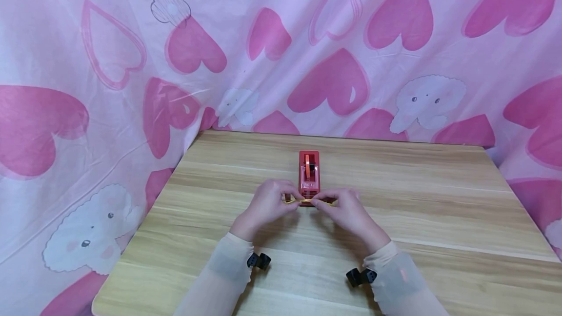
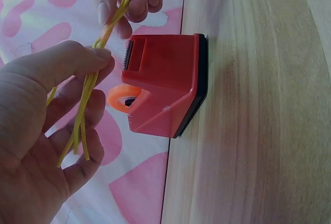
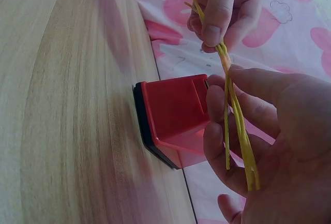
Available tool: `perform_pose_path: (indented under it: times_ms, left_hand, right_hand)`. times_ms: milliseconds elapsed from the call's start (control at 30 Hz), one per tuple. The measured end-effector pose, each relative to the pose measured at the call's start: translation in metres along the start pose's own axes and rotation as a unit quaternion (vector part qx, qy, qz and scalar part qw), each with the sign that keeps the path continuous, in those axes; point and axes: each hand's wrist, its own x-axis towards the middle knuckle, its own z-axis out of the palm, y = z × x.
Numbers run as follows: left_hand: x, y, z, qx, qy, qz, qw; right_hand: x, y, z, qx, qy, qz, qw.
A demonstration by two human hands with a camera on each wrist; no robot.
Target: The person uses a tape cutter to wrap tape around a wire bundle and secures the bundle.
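Note:
Between both hands a bundle of thin yellow strands (image 2: 87, 97) is stretched sideways, with an orange patch (image 3: 224, 58) around its middle. My left hand (image 1: 269, 205) pinches it on one side of that patch between thumb and fingers. On the other side my right hand (image 1: 344, 211) does the same, the fingertips of the two hands close together. Loose strand ends hang past the fingers in both wrist views. Just beyond the hands stands a red tape dispenser (image 1: 310, 184) with a black base, a toothed cutter and an orange tape roll (image 2: 119, 99).
The dispenser is on a wooden table (image 1: 219, 169), whose far edge meets a pink curtain (image 1: 272, 87) printed with hearts. The curtain also hangs along the left and right sides. Small black cameras (image 1: 259, 261) are strapped at both wrists.

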Motion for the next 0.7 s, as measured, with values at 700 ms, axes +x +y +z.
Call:
perform_pose_path:
  times_ms: [700]
  left_hand:
    - [0.0026, -0.0014, 0.0022, 0.012, 0.026, 0.008, 0.9995]
  right_hand:
    - [0.0005, 0.0026, 0.0022, 0.065, -0.003, 0.015, 0.9978]
